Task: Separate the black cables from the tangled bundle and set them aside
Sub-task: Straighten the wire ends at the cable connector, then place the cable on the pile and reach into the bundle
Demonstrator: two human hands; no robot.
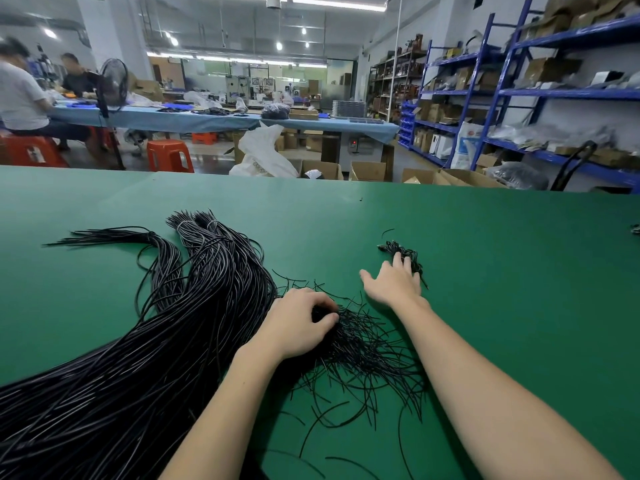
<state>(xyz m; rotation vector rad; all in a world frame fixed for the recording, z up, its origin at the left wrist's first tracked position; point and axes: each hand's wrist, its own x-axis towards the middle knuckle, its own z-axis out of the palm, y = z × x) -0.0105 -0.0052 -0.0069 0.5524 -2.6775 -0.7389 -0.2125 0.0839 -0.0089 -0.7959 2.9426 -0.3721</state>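
green surface [485, 271]: bare room beyond and right of the fingers, far edge well past them | long black cables [156, 341]: thick bundle left of the left hand [298, 327] | tangled bundle [363, 348]: left fingers curled, gripping its top | small cable pile [398, 251]: right hand [394, 282] fingers spread flat, touching it

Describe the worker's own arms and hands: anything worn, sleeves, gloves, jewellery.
Both arms are bare along all that shows; no sleeve is in view. The left hand and right hand wear no gloves. No watch, bracelet or ring shows on either wrist or on the fingers in view. No markings are visible.
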